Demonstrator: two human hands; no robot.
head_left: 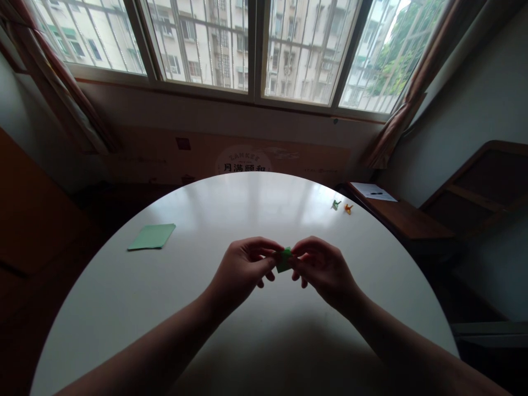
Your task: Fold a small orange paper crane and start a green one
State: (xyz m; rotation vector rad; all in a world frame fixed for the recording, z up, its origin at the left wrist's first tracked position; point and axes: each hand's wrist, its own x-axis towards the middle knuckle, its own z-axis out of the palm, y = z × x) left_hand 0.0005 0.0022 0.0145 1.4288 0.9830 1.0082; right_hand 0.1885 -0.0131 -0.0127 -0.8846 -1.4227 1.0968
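Note:
A small folded piece of green paper (283, 264) is held up above the round white table (231, 341), between my two hands. My left hand (250, 263) pinches its left side between thumb and index finger. On the other side, my right hand (319, 265) grips the paper's right edge the same way, its other fingers curled below. The fingertips cover part of the folds. At the left of the table lies a stack of light green paper sheets (152, 237). Toward the back right stand a small green folded paper figure (335, 205) and an orange one (348, 209).
Beyond the table's right edge, a wooden side table (421, 223) bears a white sheet (373, 192) with a pen (376, 193) on it. A printed cardboard panel (165, 154) stands below the barred window (202, 44). Curtains (61, 88) hang at both sides.

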